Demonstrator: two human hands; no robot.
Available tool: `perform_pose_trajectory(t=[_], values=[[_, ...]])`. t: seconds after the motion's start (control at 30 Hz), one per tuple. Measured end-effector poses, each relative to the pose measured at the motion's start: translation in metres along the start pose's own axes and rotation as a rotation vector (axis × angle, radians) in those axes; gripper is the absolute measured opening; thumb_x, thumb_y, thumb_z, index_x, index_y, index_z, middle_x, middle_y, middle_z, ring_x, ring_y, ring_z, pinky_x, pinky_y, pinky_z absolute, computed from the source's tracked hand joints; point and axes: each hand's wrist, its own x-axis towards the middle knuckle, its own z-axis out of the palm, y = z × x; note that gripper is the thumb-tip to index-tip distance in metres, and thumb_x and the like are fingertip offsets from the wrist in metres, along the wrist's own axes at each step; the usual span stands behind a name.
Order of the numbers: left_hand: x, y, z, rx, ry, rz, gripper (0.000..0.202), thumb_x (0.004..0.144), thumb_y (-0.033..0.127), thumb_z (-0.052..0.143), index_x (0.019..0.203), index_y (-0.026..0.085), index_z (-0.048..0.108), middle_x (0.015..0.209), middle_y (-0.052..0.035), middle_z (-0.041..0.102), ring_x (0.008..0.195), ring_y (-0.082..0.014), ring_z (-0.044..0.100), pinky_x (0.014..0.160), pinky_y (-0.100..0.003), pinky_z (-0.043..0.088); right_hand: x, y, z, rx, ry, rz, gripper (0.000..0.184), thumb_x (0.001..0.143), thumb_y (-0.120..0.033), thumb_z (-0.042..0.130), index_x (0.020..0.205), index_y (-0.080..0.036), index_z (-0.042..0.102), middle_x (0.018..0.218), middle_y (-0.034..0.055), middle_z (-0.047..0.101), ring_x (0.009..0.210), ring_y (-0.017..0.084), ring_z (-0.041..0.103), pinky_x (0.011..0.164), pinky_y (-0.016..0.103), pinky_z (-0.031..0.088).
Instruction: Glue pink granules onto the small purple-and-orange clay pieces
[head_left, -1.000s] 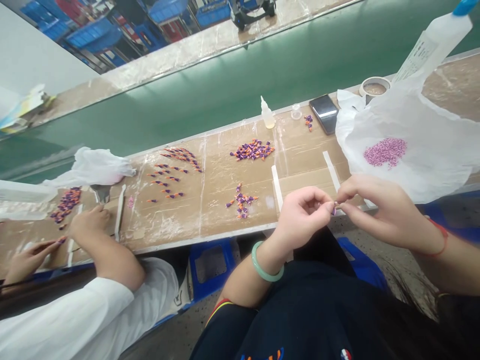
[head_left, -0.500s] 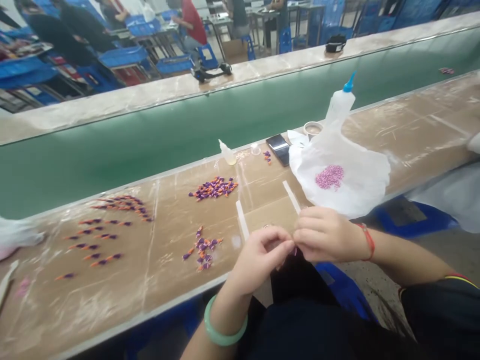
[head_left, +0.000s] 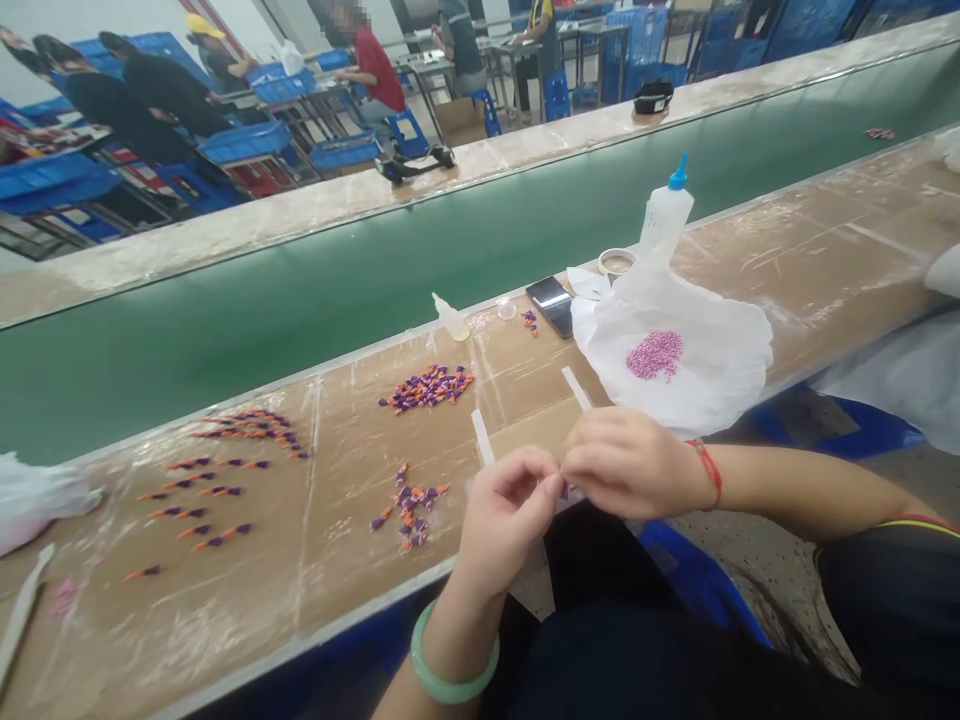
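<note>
Mostly hidden, small piece [head_left: 567,491] shows purple.

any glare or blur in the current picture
Head view: pale glare on the smartphone and tabletop; head view, background: the person in red looks soft, head pixelated; head view, centre: a purple bit where the left hand and right hand meet, mostly hidden.

Green strip [head_left: 360,275], blue stools [head_left: 556,96], speckled floor [head_left: 765,540]

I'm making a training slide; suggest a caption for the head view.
Left hand and right hand meet at a small purple piece, near purple-and-orange pieces and pink grains.
</note>
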Motion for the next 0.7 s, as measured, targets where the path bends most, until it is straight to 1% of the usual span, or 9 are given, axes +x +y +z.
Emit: perform_pose_trajectory(t=[0.07,0.1,0.13,0.17,0.23,0.33,0.57,0.63,0.7], values=[[0.000,0.005,0.002,0.254,0.096,0.284,0.017,0.087,0.023,0.067,0.071,0.017,0.064,0.065,-0.0014,0.062,0.057,-0.0101,0.053,0.054,-0.023,0.043,0.000,-0.004,0.000,0.188,-0.007,0.244,0.009,0.095,-0.014,0.052,0.090,-0.016,0.059,0.078,0.0021,0.064,0.071,0.011,0.057,0.067,0.024,0.049],[0.000,0.007,0.002,0.356,0.126,0.409,0.014,0.085,0.017,0.066,0.072,0.017,0.064,0.066,-0.0015,0.064,0.059,-0.0108,0.056,0.057,-0.023,0.046,0.000,-0.006,0.000,0.253,-0.033,0.341,0.006,0.093,-0.014,0.054,0.089,-0.017,0.058,0.078,0.0010,0.064,0.070,0.010,0.058,0.066,0.022,0.048],[0.000,0.009,0.003,0.429,0.145,0.511,0.013,0.084,0.013,0.065,0.072,0.017,0.064,0.067,-0.0011,0.065,0.060,-0.0110,0.057,0.059,-0.023,0.047,0.000,-0.007,-0.001,0.296,-0.067,0.410,0.006,0.092,-0.014,0.055,0.089,-0.017,0.058,0.078,0.0002,0.064,0.070,0.010,0.058,0.065,0.021,0.048],[0.001,0.009,0.003,0.476,0.154,0.584,0.013,0.083,0.010,0.064,0.073,0.018,0.063,0.067,-0.0006,0.065,0.060,-0.0109,0.059,0.059,-0.023,0.049,0.001,-0.008,-0.001,0.321,-0.093,0.451,0.006,0.091,-0.014,0.055,0.088,-0.018,0.059,0.078,-0.0004,0.064,0.069,0.009,0.059,0.064,0.020,0.048],[0.002,0.009,0.002,0.516,0.162,0.656,0.013,0.083,0.009,0.065,0.074,0.018,0.062,0.069,-0.0004,0.067,0.061,-0.0105,0.060,0.060,-0.022,0.050,0.002,-0.007,-0.001,0.339,-0.125,0.489,0.007,0.090,-0.014,0.056,0.086,-0.018,0.060,0.077,-0.0009,0.065,0.068,0.010,0.059,0.063,0.020,0.047],[0.002,0.006,0.000,0.522,0.171,0.674,0.013,0.084,0.009,0.065,0.075,0.018,0.061,0.071,-0.0004,0.067,0.062,-0.0101,0.061,0.061,-0.021,0.051,0.004,-0.007,0.001,0.341,-0.148,0.510,0.008,0.088,-0.014,0.057,0.084,-0.019,0.061,0.075,-0.0013,0.066,0.066,0.011,0.060,0.062,0.021,0.048],[0.000,0.003,-0.004,0.492,0.147,0.634,0.014,0.083,0.008,0.064,0.073,0.017,0.061,0.069,0.0002,0.065,0.058,-0.0081,0.055,0.055,-0.019,0.047,0.008,-0.010,0.008,0.287,-0.137,0.506,0.011,0.084,-0.011,0.056,0.078,-0.019,0.059,0.070,-0.0029,0.063,0.062,0.009,0.058,0.059,0.019,0.046],[0.000,0.003,-0.005,0.474,0.142,0.610,0.014,0.082,0.008,0.065,0.072,0.017,0.061,0.068,0.0003,0.065,0.058,-0.0081,0.054,0.055,-0.019,0.046,0.009,-0.010,0.009,0.295,-0.135,0.518,0.011,0.083,-0.011,0.055,0.076,-0.019,0.058,0.068,-0.0031,0.062,0.061,0.008,0.057,0.058,0.019,0.045],[-0.001,0.002,-0.007,0.424,0.131,0.551,0.014,0.083,0.010,0.066,0.072,0.017,0.062,0.069,-0.0001,0.065,0.060,-0.0086,0.056,0.055,-0.019,0.047,0.010,-0.009,0.010,0.342,-0.147,0.543,0.011,0.084,-0.012,0.055,0.076,-0.019,0.057,0.068,-0.0027,0.061,0.060,0.008,0.056,0.057,0.018,0.045]])
